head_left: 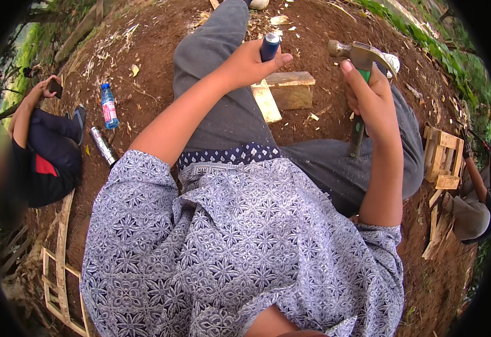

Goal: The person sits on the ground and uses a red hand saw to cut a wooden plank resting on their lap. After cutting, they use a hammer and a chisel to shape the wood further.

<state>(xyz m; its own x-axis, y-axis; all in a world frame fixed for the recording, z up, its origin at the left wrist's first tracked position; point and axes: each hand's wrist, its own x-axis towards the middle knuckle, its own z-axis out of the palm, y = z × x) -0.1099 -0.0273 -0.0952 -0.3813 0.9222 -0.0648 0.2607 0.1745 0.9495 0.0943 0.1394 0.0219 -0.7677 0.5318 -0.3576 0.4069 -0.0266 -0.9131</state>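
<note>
My left hand (246,66) is closed around the dark blue handle of a chisel (269,47), whose capped end points up; its blade is hidden. In my right hand (373,100) a claw hammer (363,56) is held upright by its green and dark grip, thumb along the handle just below the head. Between my legs, on the soil, lies a wooden block (293,98) with a paler cut piece of wood (267,104) against its left side. Both tools are apart from each other, the hammer to the right of the block.
Left of my leg are a blue-capped plastic bottle (109,106) and a metal flask (103,147). A person (48,140) sits at far left holding a phone. Wooden frames (60,286) lie lower left. At right stands a small slatted wooden piece (443,154) near another person (470,208). Wood chips litter the soil.
</note>
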